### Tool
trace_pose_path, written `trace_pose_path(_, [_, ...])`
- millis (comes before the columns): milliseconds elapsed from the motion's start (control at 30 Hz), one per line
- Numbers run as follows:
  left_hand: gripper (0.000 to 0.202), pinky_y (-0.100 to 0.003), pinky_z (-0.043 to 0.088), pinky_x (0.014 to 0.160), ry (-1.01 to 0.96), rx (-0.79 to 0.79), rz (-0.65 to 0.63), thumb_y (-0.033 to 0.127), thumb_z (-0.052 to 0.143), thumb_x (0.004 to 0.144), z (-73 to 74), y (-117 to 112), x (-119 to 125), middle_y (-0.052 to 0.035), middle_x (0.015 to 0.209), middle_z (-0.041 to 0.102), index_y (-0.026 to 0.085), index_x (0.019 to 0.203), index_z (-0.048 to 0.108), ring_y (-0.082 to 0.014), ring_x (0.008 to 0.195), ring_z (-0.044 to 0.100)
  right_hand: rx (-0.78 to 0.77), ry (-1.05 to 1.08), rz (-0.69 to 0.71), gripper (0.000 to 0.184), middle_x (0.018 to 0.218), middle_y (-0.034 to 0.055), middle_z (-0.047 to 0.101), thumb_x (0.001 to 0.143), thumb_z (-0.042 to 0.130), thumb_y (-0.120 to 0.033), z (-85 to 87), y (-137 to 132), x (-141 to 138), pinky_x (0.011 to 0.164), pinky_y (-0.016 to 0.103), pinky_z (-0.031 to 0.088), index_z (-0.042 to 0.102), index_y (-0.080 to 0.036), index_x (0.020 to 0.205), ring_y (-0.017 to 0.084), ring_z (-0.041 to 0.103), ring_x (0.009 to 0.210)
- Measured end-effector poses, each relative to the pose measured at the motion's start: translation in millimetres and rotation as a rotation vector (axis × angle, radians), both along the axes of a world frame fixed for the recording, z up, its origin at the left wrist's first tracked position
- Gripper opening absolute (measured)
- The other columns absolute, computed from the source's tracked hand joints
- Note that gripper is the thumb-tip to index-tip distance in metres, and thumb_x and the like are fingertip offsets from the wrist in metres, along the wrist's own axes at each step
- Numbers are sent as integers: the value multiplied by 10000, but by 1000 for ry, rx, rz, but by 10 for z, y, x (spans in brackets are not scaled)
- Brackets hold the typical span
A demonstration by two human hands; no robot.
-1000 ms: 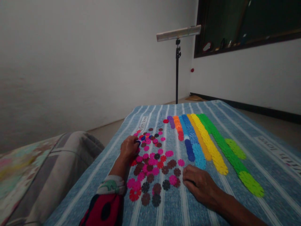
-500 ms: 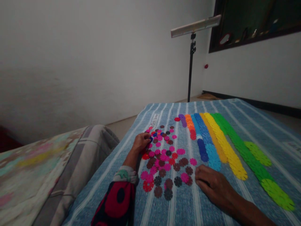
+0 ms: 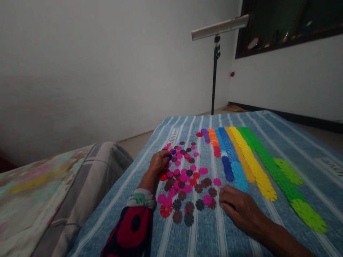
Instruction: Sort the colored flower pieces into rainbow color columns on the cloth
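Note:
My left hand rests at the left edge of a loose spread of notched plastic discs, its fingers closed at a dark blue disc. Pink, brown, black and red discs lie scattered beside it, among them a pink disc, a black disc and a red disc. On the cloth just right of that spread lies my right hand, its fingers curled in. Whatever it may hold is hidden. Nearest to it are a pink disc and the end of a light blue row.
Overlapping rows sorted by colour run along the right, including a yellow row, a green row and lime discs. Striped blue cloth covers the table. A lamp stand rises behind; a padded seat is at left.
The whole view has shifted slightly, with the scene a little further left and up. Both hands keep their places among the discs.

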State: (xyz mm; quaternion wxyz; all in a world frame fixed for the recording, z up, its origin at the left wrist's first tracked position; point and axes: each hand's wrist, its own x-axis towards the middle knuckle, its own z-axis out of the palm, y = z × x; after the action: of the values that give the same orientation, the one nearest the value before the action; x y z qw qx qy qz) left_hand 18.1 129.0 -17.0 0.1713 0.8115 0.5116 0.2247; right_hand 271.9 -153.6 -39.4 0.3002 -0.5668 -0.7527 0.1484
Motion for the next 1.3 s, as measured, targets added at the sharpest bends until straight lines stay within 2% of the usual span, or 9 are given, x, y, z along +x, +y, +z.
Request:
trace_pose_path(200, [347,-299,498,886,34,24,-5,192,545,736,17,-8,40,-28,994,754,239,1005,758,-214,941,677,15,18,-11,229,835,25,603,931,430,-157,30,3,-3,726,277,434,600,-203,785,161,584,812])
trace_pose_path(367, [308,-294,493,889,32,82,-2,169,554,731,45,-30,46,-39,990,753,222,949,765,-211,939,679,-6,17,-6,218,840,29,599,922,434,-142,48,0,-8,731,283,433,592,-198,781,162,584,815])
trace_pose_path(700, [247,-275,499,819,-37,86,100,139,575,718,-1,-39,18,-34,882,742,163,912,727,-183,837,665,-20,-4,22,236,846,37,601,945,411,-155,-18,-13,7,730,301,444,593,-194,800,173,592,814])
trace_pose_path(900, [256,-279,491,840,-58,115,142,113,557,695,-28,-7,-12,-49,892,742,165,883,722,-192,849,667,-15,20,37,229,857,36,611,946,413,-153,-36,-16,12,736,297,456,600,-196,821,171,601,822])
trace_pose_path(1000, [244,-289,493,854,-121,124,165,141,570,690,-63,24,-27,-50,904,742,169,878,722,-198,859,668,-8,18,31,225,854,35,613,943,419,-157,-44,-15,11,728,297,458,595,-199,809,170,602,812])
trace_pose_path(1100, [235,-280,510,810,-230,70,170,166,584,678,-104,55,-18,-42,880,738,165,870,718,-192,831,672,-6,14,28,219,865,34,614,942,424,-162,-53,-14,11,733,299,458,598,-200,815,170,603,818])
trace_pose_path(1233, [234,-279,524,756,-386,-24,109,191,619,667,-138,63,46,-37,834,729,146,878,712,-189,796,674,6,-1,23,236,844,33,605,946,413,-161,-61,-14,11,717,296,453,594,-196,798,168,599,799])
trace_pose_path(1300, [246,-284,525,772,-381,-22,87,177,641,659,-140,53,81,-40,836,726,141,891,714,-190,805,675,10,-9,19,235,842,34,604,945,417,-162,-65,-15,11,710,293,452,594,-198,794,170,598,798])
